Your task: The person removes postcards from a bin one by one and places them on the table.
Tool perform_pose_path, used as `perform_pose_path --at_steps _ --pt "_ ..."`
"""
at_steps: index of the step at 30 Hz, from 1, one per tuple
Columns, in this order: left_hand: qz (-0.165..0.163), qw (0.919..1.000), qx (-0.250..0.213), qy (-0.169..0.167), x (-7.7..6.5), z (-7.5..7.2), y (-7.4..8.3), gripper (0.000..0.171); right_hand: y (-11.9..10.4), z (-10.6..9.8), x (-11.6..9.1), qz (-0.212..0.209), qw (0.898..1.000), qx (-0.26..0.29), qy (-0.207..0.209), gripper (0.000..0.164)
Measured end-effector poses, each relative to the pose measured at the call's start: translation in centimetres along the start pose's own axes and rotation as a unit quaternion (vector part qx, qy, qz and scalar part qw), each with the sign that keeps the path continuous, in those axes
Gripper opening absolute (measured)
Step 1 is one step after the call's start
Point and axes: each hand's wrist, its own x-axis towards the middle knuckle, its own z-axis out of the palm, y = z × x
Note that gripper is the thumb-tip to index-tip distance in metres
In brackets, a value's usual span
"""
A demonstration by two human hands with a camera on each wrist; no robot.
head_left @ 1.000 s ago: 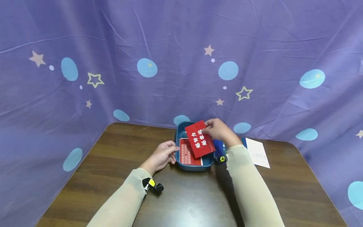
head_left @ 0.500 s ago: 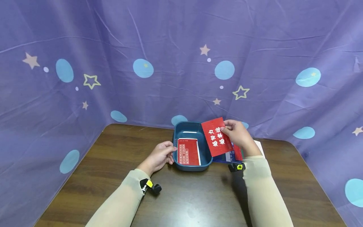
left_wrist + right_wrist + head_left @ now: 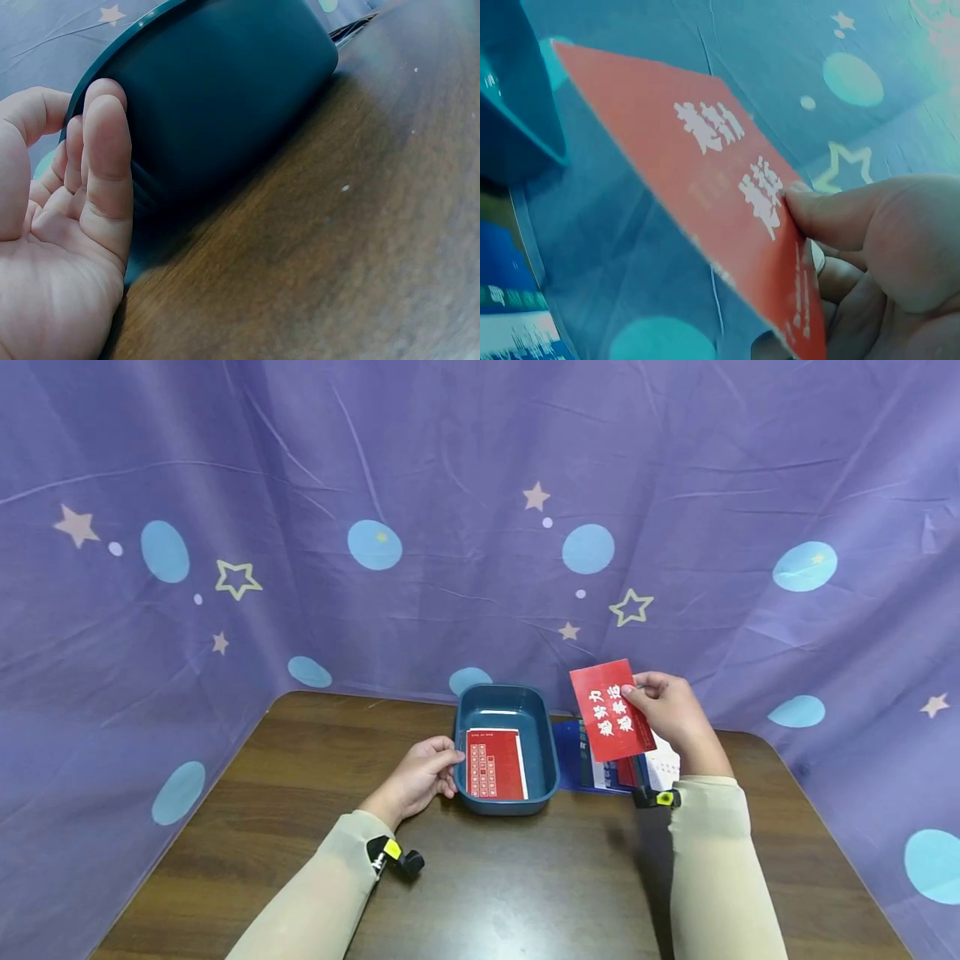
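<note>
My right hand [image 3: 673, 710] pinches a red card [image 3: 611, 714] with white Chinese characters by its right edge, thumb on the printed face. The card is held tilted above the pile on the right; in the right wrist view the same red card [image 3: 682, 172] slants across the picture. My left hand [image 3: 420, 777] grips the left wall of a dark teal plastic box [image 3: 542, 752], thumb over the rim and fingers along the outside, as the left hand [image 3: 82, 172] shows in the left wrist view. Inside the box lies another red card [image 3: 506, 768] with rows of small printed squares.
Right of the box, a blue folder or sheet [image 3: 568, 760] lies under several printed cards, partly hidden by the held card. A white card [image 3: 663, 764] shows behind my right wrist. A purple curtain [image 3: 480, 527] hangs along the back edge of the wooden table [image 3: 510, 885].
My right hand has carried the red card rightward from over the box to above the pile. The card in the box is fully uncovered now. My left hand keeps its grip.
</note>
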Motion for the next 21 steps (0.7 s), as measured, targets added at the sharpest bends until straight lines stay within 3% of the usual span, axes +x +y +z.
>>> perform_pose_path --at_steps 4,12,21 --pt "0.004 1.0000 0.000 -0.002 -0.1 -0.1 0.1 0.015 1.3 -1.0 0.2 0.015 0.999 -0.032 0.028 0.039" --pt "0.001 1.0000 -0.004 -0.006 0.0 -0.3 0.0 0.016 4.7 -3.5 -0.3 0.103 0.993 -0.046 0.045 0.044" --pt "-0.001 1.0000 -0.003 -0.005 0.2 -0.1 0.0 0.014 7.9 -4.8 -0.5 0.205 0.977 -0.019 0.056 0.051"
